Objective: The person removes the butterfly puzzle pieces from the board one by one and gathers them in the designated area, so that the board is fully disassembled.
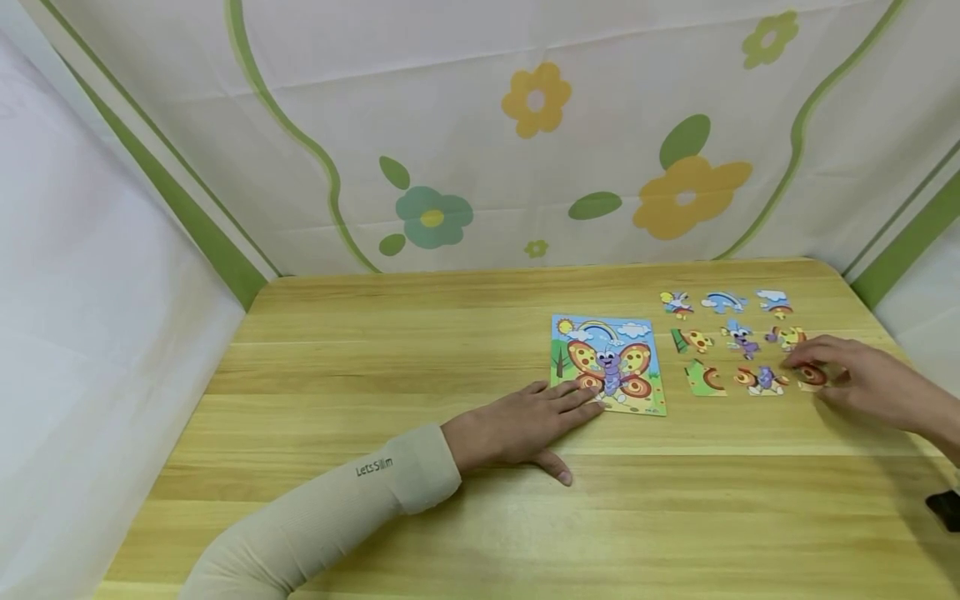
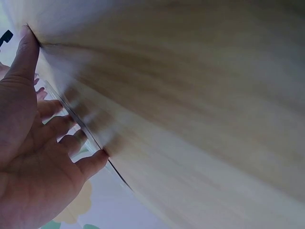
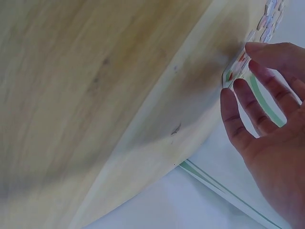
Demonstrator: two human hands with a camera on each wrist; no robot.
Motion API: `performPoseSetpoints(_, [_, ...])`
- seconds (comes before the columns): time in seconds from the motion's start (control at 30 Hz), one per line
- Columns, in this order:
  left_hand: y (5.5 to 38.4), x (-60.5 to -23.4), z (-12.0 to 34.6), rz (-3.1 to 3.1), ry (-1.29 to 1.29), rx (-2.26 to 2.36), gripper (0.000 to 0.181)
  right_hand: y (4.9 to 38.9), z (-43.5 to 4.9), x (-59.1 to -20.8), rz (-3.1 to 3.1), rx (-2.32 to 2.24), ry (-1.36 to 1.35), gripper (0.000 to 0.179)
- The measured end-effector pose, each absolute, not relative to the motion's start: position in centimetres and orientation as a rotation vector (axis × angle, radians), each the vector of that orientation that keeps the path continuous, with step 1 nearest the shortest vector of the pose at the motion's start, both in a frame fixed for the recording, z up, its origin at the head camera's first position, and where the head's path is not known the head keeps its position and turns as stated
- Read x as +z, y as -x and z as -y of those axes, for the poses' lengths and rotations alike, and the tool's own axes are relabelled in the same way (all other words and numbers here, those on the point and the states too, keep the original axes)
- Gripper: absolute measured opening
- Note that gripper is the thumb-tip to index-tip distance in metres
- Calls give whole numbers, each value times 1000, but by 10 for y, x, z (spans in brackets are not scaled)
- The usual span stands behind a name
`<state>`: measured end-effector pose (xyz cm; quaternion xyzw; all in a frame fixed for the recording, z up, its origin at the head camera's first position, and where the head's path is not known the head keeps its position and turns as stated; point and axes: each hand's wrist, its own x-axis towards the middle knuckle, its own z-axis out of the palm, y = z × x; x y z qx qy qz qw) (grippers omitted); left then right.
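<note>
My left hand (image 1: 528, 419) lies flat, fingers straight, with its fingertips on the lower left of a square butterfly picture board (image 1: 637, 333). In the left wrist view its thumb (image 2: 26, 55) is spread away from the fingers, down at the tabletop. My right hand (image 1: 862, 379) reaches in from the right, loosely bent fingers and thumb around a jigsaw piece (image 1: 810, 377) with a red-brown wing pattern. That piece lies at the lower right corner of the loose pieces. The right wrist view shows the fingertips (image 3: 228, 98) spread beside the piece's edge.
Several other jigsaw pieces (image 1: 741, 342) lie in spaced rows right of the board, with sky pieces (image 1: 724, 302) along the back. They rest on a wooden table (image 1: 390, 350). A flower-print cloth (image 1: 465, 125) hangs behind it. A dark object (image 1: 943, 510) shows at the right edge.
</note>
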<state>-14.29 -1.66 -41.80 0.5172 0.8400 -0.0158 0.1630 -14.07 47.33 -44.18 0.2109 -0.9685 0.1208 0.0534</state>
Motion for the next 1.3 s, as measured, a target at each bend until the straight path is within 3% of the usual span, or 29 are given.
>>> performPoseSetpoints(1.03, [143,-417,15,-2406,-1468,-76,102,142,-472,-441,2902,315,-686,57])
performPoseSetpoints(1.3, [137,-410,13,-2421,-1484,-118,100,142,-451,-431,2882,298,-660,45])
